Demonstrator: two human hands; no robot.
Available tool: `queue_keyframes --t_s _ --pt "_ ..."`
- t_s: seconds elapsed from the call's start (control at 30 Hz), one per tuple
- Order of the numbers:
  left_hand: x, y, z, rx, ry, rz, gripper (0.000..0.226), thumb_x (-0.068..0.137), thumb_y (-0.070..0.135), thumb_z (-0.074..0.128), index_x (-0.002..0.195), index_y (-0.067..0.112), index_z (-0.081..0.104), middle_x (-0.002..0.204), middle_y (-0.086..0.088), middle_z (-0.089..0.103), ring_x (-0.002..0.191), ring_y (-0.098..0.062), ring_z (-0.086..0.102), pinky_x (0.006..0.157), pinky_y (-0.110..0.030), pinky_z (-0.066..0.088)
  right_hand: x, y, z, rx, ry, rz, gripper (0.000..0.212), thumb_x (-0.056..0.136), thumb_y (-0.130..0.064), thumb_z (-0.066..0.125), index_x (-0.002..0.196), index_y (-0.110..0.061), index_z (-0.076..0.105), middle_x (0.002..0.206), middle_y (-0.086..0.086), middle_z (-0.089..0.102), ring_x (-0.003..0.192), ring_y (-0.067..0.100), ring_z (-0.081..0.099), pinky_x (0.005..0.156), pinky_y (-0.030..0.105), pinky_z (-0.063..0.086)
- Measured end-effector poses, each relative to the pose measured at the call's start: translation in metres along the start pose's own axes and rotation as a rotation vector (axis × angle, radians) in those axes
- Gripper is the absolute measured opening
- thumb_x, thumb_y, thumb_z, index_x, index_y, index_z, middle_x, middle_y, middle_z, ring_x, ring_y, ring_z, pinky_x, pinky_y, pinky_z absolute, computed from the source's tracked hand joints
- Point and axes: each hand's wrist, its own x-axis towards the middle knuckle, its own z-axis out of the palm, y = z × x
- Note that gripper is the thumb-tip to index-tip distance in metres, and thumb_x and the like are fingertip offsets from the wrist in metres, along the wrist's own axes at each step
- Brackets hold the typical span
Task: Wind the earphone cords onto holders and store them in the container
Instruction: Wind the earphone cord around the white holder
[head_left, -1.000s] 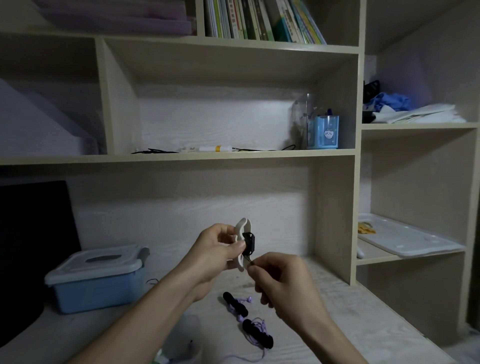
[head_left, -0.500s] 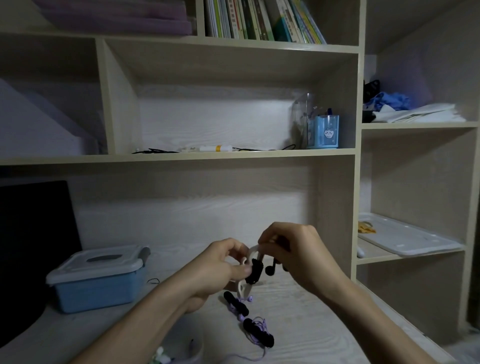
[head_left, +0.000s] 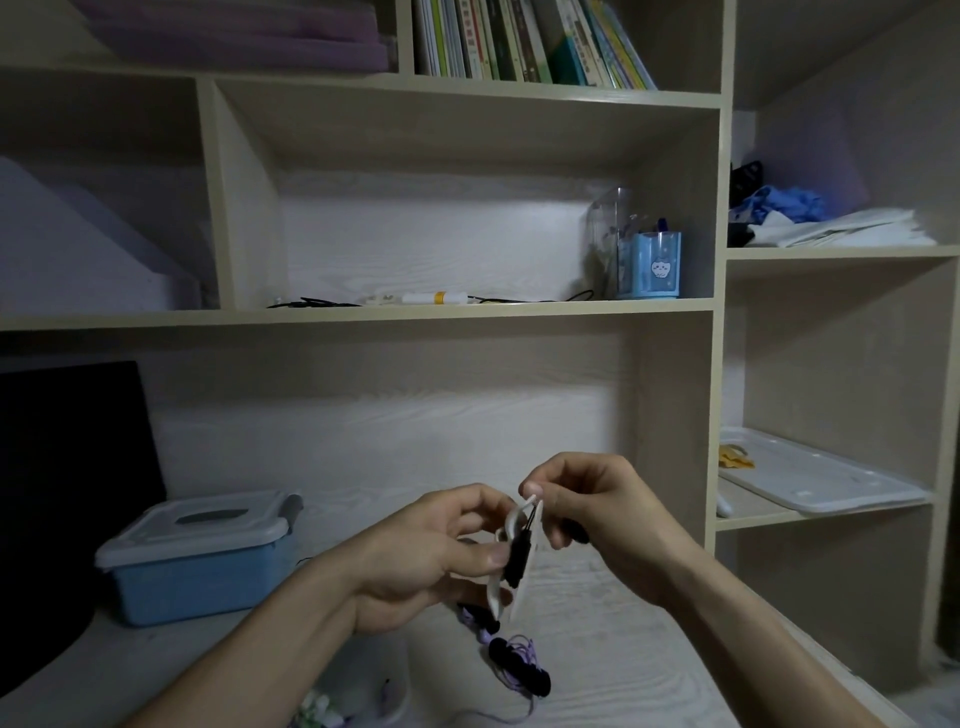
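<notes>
Above the tabletop (head_left: 623, 649), with the lidded blue container (head_left: 197, 561) well off to the left, the left hand (head_left: 431, 556) was closed around the white holder (head_left: 511, 558), thumb pressed on the black cord (head_left: 521, 553) wound at its middle. The right hand (head_left: 587, 499), which a second earlier had pinched the cord below the holder, had swung up over its top end, fingertips pinching the strand with an earbud tucked below. Probably one more turn was laid; purple earphones (head_left: 514, 665) lay beneath, unstored.
</notes>
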Motion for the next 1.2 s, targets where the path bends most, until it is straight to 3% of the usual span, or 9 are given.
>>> queue_keyframes --t_s 0.2,0.4,0.57,0.67,0.83,1.1,1.2 --pt "-0.001 0.002 0.002 -0.128 0.015 0.057 0.034 0.086 -0.003 0.063 0.12 0.001 0.058 0.134 -0.022 0.056 0.11 -0.036 0.062 0.093 -0.051 0.053 -0.004 0.017 0.006 0.319 -0.016 0.143 0.017 0.078 -0.008 0.07 0.088 0.005 0.068 0.059 0.005 0.065 0.049 0.012 0.048 0.058 0.026 0.043" --pt "-0.001 0.005 0.007 -0.262 0.077 0.08 0.046 0.079 0.002 0.065 0.123 -0.007 0.054 0.117 -0.021 0.063 0.098 -0.037 0.068 0.086 -0.049 0.058 -0.013 0.033 0.015 0.605 0.019 0.162 0.012 0.075 0.0 0.067 0.085 0.003 0.074 0.07 0.015 0.069 0.055 0.015 0.058 0.057 0.024 0.055" --pt "0.002 0.004 0.008 -0.331 0.117 0.065 0.045 0.082 0.004 0.064 0.124 -0.008 0.055 0.112 -0.023 0.068 0.1 -0.032 0.068 0.084 -0.046 0.058 -0.017 0.038 0.024 0.564 0.096 0.081 0.023 0.072 0.003 0.07 0.094 0.004 0.075 0.09 0.023 0.075 0.077 0.027 0.071 0.073 0.036 0.057" --pt "0.004 0.004 0.007 -0.376 0.152 0.068 0.047 0.079 0.006 0.067 0.122 -0.008 0.057 0.125 -0.029 0.063 0.105 -0.034 0.066 0.086 -0.046 0.059 -0.018 0.04 0.031 0.551 0.146 0.053 0.023 0.071 0.008 0.071 0.094 0.007 0.073 0.09 0.023 0.075 0.078 0.027 0.073 0.074 0.036 0.057" --pt "0.006 0.003 0.009 -0.318 0.204 0.067 0.049 0.072 0.008 0.07 0.119 -0.004 0.062 0.122 -0.025 0.067 0.113 -0.038 0.065 0.086 -0.046 0.059 -0.023 0.04 0.035 0.516 0.176 0.082 0.02 0.07 0.001 0.073 0.09 0.002 0.077 0.084 0.017 0.076 0.074 0.022 0.071 0.075 0.036 0.055" --pt "0.01 0.002 0.013 -0.16 0.354 0.091 0.029 0.088 0.002 0.064 0.116 -0.002 0.062 0.114 -0.02 0.072 0.096 -0.026 0.069 0.092 -0.043 0.055 -0.026 0.04 0.037 0.618 0.178 0.176 0.02 0.085 0.0 0.061 0.096 0.004 0.077 0.094 0.021 0.076 0.079 0.024 0.07 0.077 0.037 0.055" --pt "0.01 0.002 0.014 -0.143 0.412 0.11 0.026 0.087 0.002 0.064 0.112 -0.001 0.063 0.108 -0.02 0.074 0.087 -0.023 0.072 0.084 -0.037 0.058 -0.027 0.039 0.036 0.664 0.129 0.21 0.023 0.084 0.004 0.06 0.1 0.007 0.075 0.096 0.023 0.075 0.078 0.027 0.07 0.075 0.035 0.059"
